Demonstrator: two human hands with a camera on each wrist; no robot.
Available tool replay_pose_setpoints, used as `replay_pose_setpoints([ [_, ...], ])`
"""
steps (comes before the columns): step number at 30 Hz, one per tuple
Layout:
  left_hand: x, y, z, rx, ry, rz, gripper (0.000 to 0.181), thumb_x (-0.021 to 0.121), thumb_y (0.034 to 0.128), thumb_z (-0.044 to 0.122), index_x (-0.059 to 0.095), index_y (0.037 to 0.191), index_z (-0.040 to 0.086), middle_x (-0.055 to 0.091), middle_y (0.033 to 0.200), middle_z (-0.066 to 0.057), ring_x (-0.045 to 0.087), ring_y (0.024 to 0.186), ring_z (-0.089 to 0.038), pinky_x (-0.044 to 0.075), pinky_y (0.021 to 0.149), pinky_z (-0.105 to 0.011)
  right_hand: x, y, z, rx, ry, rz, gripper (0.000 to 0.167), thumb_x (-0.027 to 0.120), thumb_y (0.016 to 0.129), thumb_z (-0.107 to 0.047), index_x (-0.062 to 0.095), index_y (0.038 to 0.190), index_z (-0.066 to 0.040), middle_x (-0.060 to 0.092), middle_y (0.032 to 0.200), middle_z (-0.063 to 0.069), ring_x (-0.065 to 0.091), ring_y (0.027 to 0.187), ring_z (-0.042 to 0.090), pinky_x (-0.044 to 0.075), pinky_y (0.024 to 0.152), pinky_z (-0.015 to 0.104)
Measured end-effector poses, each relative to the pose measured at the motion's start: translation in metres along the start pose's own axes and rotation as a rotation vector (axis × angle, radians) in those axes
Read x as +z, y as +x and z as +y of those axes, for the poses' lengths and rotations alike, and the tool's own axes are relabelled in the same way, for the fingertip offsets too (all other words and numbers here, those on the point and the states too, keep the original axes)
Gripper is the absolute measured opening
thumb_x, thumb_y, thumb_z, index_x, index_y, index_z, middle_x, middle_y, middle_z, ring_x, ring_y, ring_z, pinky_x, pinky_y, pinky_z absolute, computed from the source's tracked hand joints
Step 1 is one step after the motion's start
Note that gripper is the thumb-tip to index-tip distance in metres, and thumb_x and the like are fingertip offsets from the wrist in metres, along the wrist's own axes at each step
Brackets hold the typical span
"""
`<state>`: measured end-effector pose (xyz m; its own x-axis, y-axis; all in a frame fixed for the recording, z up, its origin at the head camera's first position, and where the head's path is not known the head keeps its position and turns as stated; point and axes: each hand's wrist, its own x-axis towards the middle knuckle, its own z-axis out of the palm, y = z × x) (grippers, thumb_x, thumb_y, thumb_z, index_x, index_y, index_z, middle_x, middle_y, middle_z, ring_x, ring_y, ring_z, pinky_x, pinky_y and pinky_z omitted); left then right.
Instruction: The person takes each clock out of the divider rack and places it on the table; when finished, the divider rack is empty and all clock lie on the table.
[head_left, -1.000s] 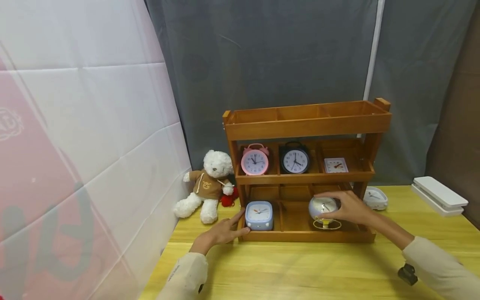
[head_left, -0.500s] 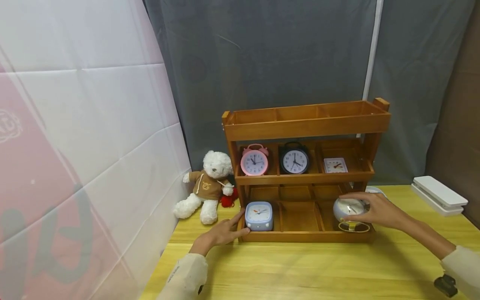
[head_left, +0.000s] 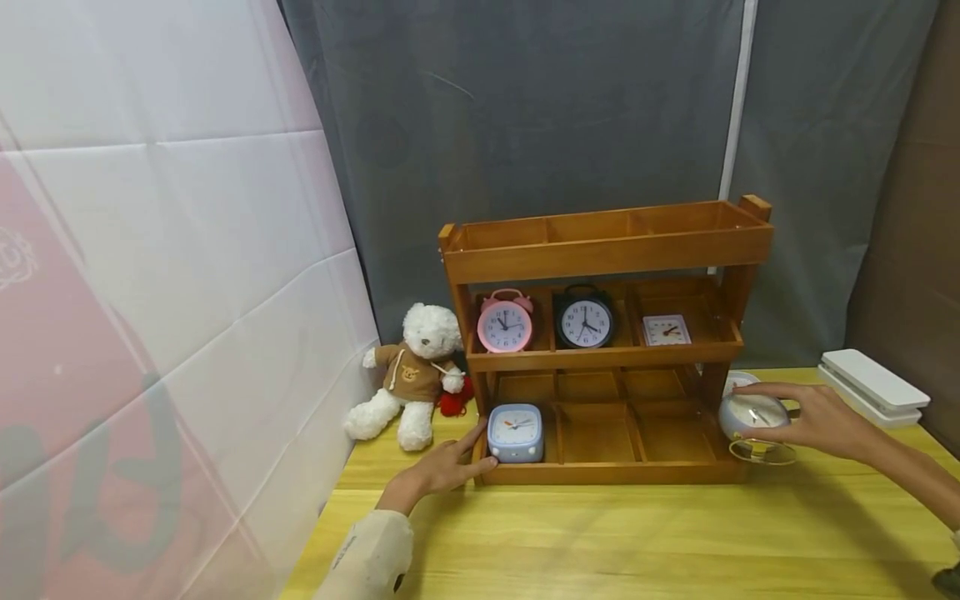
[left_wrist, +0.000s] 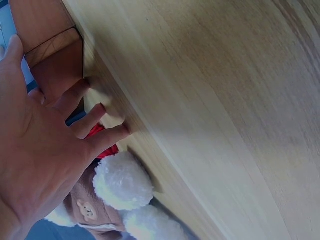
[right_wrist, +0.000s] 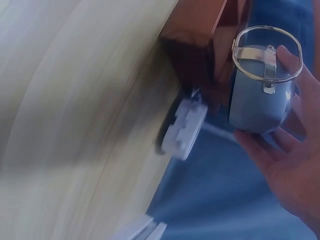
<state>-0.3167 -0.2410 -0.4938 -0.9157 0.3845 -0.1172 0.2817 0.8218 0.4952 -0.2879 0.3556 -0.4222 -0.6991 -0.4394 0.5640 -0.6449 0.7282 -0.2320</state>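
In the head view, my right hand (head_left: 828, 423) grips a rounded pale blue desk clock (head_left: 752, 413) with a metal ring foot, just off the right end of the brown wooden rack (head_left: 607, 474). The right wrist view shows the fingers and thumb around the clock's body (right_wrist: 257, 107), its ring uppermost there. My left hand (head_left: 442, 468) rests at the rack's lower left corner, fingers extended and spread, beside a blue square alarm clock (head_left: 515, 433) in the bottom left compartment. A pink alarm clock (head_left: 505, 325), a black one (head_left: 585, 322) and a small white square clock (head_left: 666, 331) occupy the middle tier.
Left of the rack sits a white teddy bear (head_left: 414, 375) in a brown hoodie, with something red (head_left: 454, 398) behind it. A white clock (right_wrist: 185, 129) stands behind the rack's right end, partly hidden by my right hand. A white flat object (head_left: 873, 385) lies farther right.
My right hand has carried the pale blue clock rightward, out of the bottom tier and past the rack's right end. The left hand stays at the corner.
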Motion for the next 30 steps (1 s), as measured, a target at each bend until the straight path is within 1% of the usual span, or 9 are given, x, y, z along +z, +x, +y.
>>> replay_pose_setpoints([
  [1,-0.004,-0.005,0.009,-0.014,-0.018,-0.003,0.089,0.050,0.0924,0.081,0.018,0.166,0.043,0.045,0.153,-0.034,0.044,0.140,-0.053,0.037,0.111,-0.067,-0.002,-0.002,0.003,0.007,-0.007,0.000,0.062,0.099,0.066,-0.031,0.076,0.122,-0.019,0.076,0.097,0.003,0.033,0.056,-0.006,0.032,0.049,0.019],
  [3,-0.006,-0.007,0.013,-0.019,-0.015,-0.008,0.089,0.051,0.0934,0.079,0.019,0.167,0.039,0.044,0.153,-0.033,0.044,0.141,-0.052,0.037,0.112,-0.067,-0.004,-0.006,0.009,0.028,-0.027,0.002,0.061,0.099,0.066,-0.032,0.076,0.122,-0.020,0.071,0.088,-0.004,0.028,0.054,-0.006,0.029,0.048,0.019],
  [6,-0.010,-0.012,0.020,-0.035,-0.011,-0.014,0.090,0.051,0.0949,0.076,0.019,0.168,0.034,0.043,0.154,-0.033,0.042,0.142,-0.051,0.037,0.113,-0.065,-0.007,-0.013,0.017,0.073,-0.051,-0.004,0.060,0.099,0.066,-0.033,0.076,0.121,-0.021,0.067,0.085,-0.009,0.030,0.054,-0.005,0.028,0.048,0.020],
  [7,-0.012,-0.015,0.026,-0.053,-0.021,-0.018,0.090,0.054,0.0951,0.074,0.020,0.168,0.033,0.043,0.155,-0.031,0.042,0.143,-0.050,0.036,0.114,-0.066,-0.007,-0.015,0.020,0.078,-0.055,-0.011,0.060,0.099,0.067,-0.033,0.076,0.121,-0.020,0.066,0.084,-0.009,0.030,0.054,-0.005,0.028,0.047,0.020],
  [10,-0.012,-0.017,0.028,-0.065,-0.007,-0.018,0.088,0.053,0.0967,0.072,0.019,0.168,0.034,0.043,0.156,-0.028,0.042,0.144,-0.047,0.037,0.114,-0.064,-0.007,-0.022,0.027,0.106,-0.054,-0.029,0.060,0.098,0.068,-0.032,0.076,0.121,-0.017,0.068,0.088,-0.007,0.031,0.053,-0.005,0.030,0.046,0.021],
  [14,-0.012,-0.017,0.029,-0.067,-0.009,-0.016,0.087,0.054,0.0972,0.071,0.020,0.168,0.033,0.044,0.157,-0.026,0.042,0.144,-0.046,0.037,0.114,-0.063,-0.004,-0.034,0.037,0.124,-0.044,-0.040,0.059,0.098,0.069,-0.032,0.076,0.121,-0.014,0.066,0.084,-0.008,0.036,0.055,-0.004,0.032,0.047,0.022],
  [19,-0.013,-0.018,0.030,-0.068,-0.011,-0.016,0.087,0.054,0.0965,0.072,0.020,0.167,0.034,0.044,0.157,-0.026,0.042,0.144,-0.047,0.037,0.114,-0.063,0.003,-0.046,0.052,0.130,-0.064,-0.006,0.059,0.100,0.063,-0.033,0.077,0.114,-0.015,0.076,0.091,0.005,0.046,0.067,-0.003,0.037,0.053,0.024],
  [22,-0.013,-0.017,0.029,-0.063,-0.004,-0.012,0.087,0.055,0.0967,0.071,0.020,0.167,0.035,0.045,0.156,-0.027,0.042,0.144,-0.047,0.038,0.113,-0.063,0.007,-0.052,0.062,0.152,-0.074,0.006,0.060,0.102,0.059,-0.034,0.076,0.112,-0.017,0.078,0.096,0.010,0.052,0.074,-0.003,0.042,0.057,0.026],
  [30,-0.012,-0.017,0.030,-0.071,0.008,-0.016,0.086,0.053,0.0963,0.073,0.020,0.167,0.037,0.045,0.156,-0.027,0.042,0.144,-0.046,0.038,0.113,-0.063,0.013,-0.063,0.082,0.208,-0.050,0.015,0.059,0.103,0.057,-0.030,0.073,0.107,-0.016,0.074,0.094,0.007,0.057,0.080,-0.010,0.043,0.062,0.014],
])
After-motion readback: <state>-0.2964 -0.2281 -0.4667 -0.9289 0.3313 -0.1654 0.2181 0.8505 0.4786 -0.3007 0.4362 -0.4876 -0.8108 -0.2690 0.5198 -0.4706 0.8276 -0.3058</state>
